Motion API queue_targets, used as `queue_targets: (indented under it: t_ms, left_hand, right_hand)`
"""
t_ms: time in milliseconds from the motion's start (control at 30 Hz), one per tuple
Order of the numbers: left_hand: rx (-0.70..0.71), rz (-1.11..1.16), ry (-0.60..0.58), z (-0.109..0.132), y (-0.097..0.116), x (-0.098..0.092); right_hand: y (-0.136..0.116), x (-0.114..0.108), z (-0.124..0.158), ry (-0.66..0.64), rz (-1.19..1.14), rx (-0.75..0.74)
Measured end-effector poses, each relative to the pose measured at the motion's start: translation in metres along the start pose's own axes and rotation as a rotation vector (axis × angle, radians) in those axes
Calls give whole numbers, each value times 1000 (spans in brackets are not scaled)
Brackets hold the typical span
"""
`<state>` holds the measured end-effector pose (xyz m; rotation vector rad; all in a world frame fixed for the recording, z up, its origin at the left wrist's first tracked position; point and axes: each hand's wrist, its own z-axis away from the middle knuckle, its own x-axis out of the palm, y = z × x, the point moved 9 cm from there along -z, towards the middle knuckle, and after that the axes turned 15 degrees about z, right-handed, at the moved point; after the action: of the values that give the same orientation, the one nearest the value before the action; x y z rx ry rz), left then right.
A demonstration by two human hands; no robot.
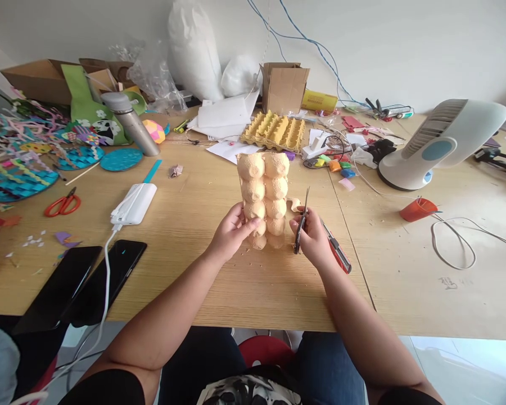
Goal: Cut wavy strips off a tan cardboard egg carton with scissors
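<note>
My left hand [231, 233] grips the lower left side of a pale orange egg carton piece [264, 194], thumb across its bumps. Two columns of rounded cups face me, and the piece is held up over the table. In my right hand [311, 233] is a pair of dark-handled scissors [302, 222], blades pointing up and away, just right of the carton and apart from it. A small torn carton scrap [294, 205] lies behind the scissors. Beside my right wrist rests a red and grey utility knife [339, 253], partly covered by the hand.
A yellow egg tray [274, 130] sits at the back near a cardboard box [284, 90]. To the right stand a white fan [438, 140] and an orange cup [419, 209]. Red-handled scissors [63, 203], a white power bank [134, 202] and two phones [105, 281] lie left.
</note>
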<state>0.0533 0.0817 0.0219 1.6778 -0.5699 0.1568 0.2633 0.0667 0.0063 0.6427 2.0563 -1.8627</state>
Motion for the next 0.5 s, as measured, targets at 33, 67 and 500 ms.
queue_targets:
  t_ms: [33, 67, 500]
  left_hand:
    - [-3, 7, 12, 0, 0, -1]
    - [-4, 11, 21, -1, 0, -2]
    - [377, -624, -86, 4, 33, 10]
  right_hand:
    - [0, 2, 0, -12, 1, -7]
    - [0, 3, 0, -23, -10, -8]
    - [-4, 16, 0, -233, -477, 65]
